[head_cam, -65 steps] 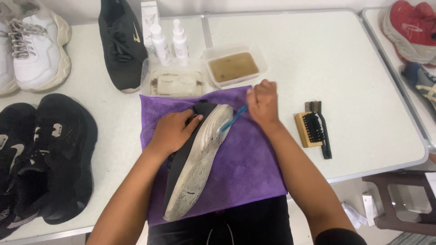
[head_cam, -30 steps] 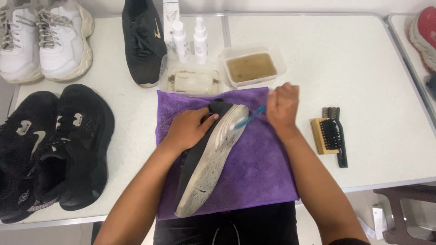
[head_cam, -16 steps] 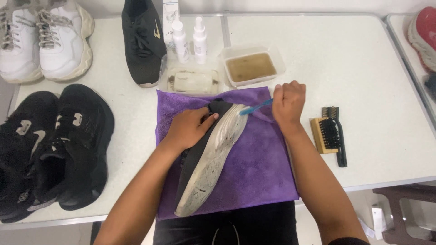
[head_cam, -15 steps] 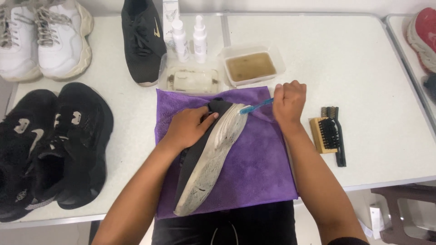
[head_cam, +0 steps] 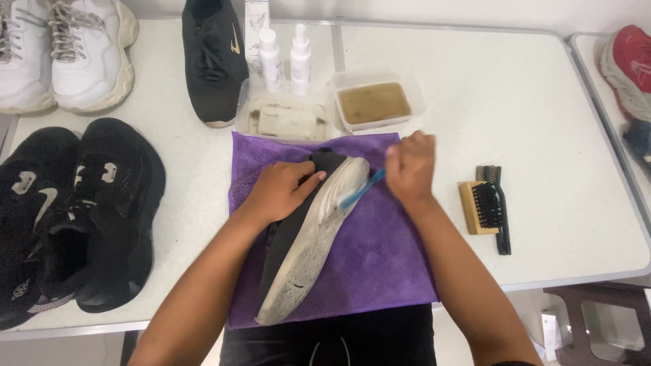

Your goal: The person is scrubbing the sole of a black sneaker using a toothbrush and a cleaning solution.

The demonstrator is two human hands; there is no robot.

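One black shoe with a pale, dirty sole [head_cam: 308, 244] lies on its side on one purple cloth [head_cam: 380, 264], near the front edge of the white table [head_cam: 542, 122]. The left hand [head_cam: 278, 193] is spread over the shoe's upper near the toe, fingers loosely curled and pressing it down. The right hand [head_cam: 410, 166] is closed in a fist around one blue toothbrush [head_cam: 356, 193], whose head touches the sole's edge near the toe. The two hands sit on either side of the shoe, apart from each other.

Counting the rest: two black sneakers [head_cam: 74, 217] side by side at the left, two white sneakers [head_cam: 61, 47] behind them, one more black shoe [head_cam: 213, 57] at the back. Two small white bottles [head_cam: 285, 57] stand behind two clear trays, one holding a bar of soap [head_cam: 285, 120], the other brown water [head_cam: 373, 102]. Two brushes [head_cam: 488, 207] lie together to the right of the cloth. A red shoe [head_cam: 627, 64] rests on the next table.
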